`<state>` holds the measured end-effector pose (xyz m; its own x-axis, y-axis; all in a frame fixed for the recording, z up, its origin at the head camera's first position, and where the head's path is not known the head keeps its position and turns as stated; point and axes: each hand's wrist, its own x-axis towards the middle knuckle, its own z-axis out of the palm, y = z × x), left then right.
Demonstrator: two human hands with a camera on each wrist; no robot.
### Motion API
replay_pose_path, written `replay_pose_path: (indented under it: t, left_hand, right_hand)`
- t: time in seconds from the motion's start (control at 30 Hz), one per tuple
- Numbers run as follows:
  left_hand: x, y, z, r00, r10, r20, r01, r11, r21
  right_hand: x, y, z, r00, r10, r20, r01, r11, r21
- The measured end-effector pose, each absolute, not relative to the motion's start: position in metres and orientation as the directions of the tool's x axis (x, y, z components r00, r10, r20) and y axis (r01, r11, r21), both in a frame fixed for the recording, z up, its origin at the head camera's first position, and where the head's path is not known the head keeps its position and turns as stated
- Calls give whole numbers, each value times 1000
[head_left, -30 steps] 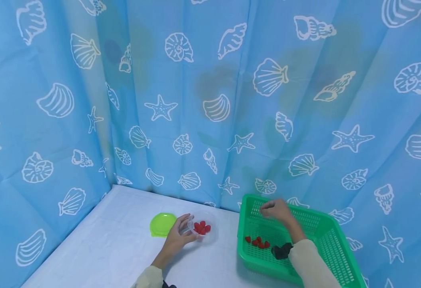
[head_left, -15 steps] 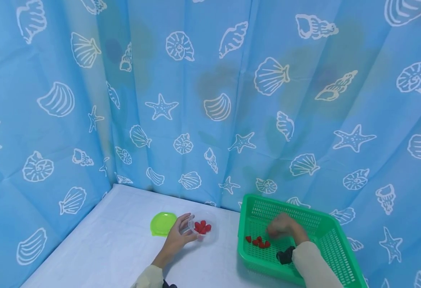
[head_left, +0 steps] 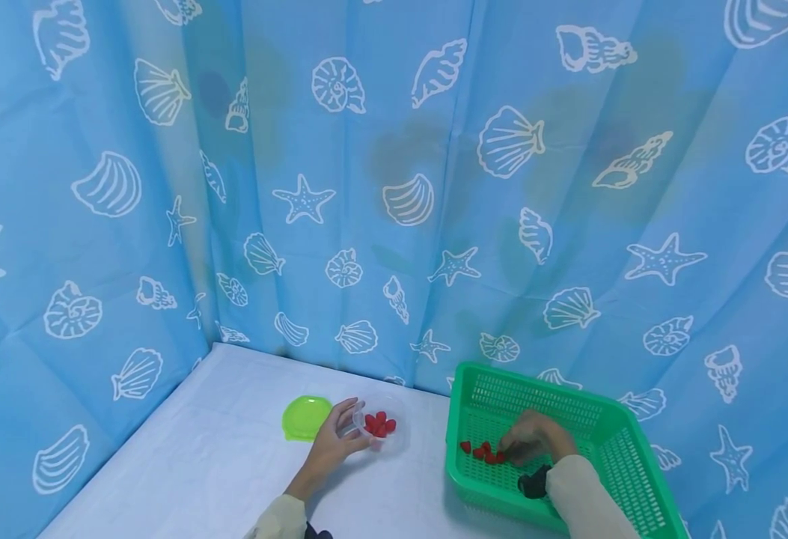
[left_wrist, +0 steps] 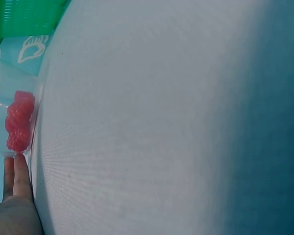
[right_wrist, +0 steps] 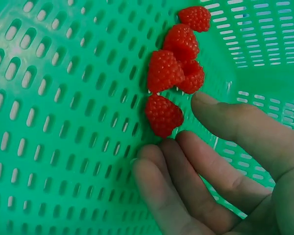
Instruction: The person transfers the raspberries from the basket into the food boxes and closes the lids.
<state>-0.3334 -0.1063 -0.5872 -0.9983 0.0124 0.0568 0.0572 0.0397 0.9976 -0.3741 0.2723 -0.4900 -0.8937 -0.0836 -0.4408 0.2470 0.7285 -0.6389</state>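
My left hand (head_left: 333,443) grips the side of a clear plastic tub (head_left: 402,419), thumb in front and fingers behind. Several raspberries (head_left: 382,424) lie inside it; the left wrist view shows them (left_wrist: 20,120) through the wall, just beyond the fingertips. Over on the right, my right hand (head_left: 535,434) reaches down into a green plastic basket (head_left: 459,382). Its thumb and fingers (right_wrist: 206,156) stand apart, right at the nearest raspberry (right_wrist: 162,116) of a short row on the perforated floor. The other raspberries (right_wrist: 165,72) lie just past it.
A lime-green lid (head_left: 304,418) lies left of the tub on the white tablecloth (head_left: 218,449). A blue curtain with white shells (head_left: 367,224) hangs behind and to the left. The basket's raised walls surround the right hand.
My right hand has come down from above the basket's far side and toward me, to the end of the raspberry row. The left hand and the tub have stayed in place.
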Motion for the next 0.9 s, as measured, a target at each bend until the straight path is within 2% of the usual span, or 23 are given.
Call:
replay_pose_path:
  t: [0.4, 0.67, 0.9]
  left_hand:
    - [-334, -106, -588, -998, 16, 68, 68, 36, 997]
    - [-336, -106, -588, -998, 11, 60, 60, 37, 997]
    - [-335, -106, -588, -999, 11, 49, 50, 31, 998]
  right_hand:
    - [-377, 271, -502, -915, -43, -402, 243, 737, -631]
    - [-375, 270, -495, -918, -88, -387, 201, 737, -645]
    - [-381, 271, -495, -939, -97, -330, 181, 677, -713]
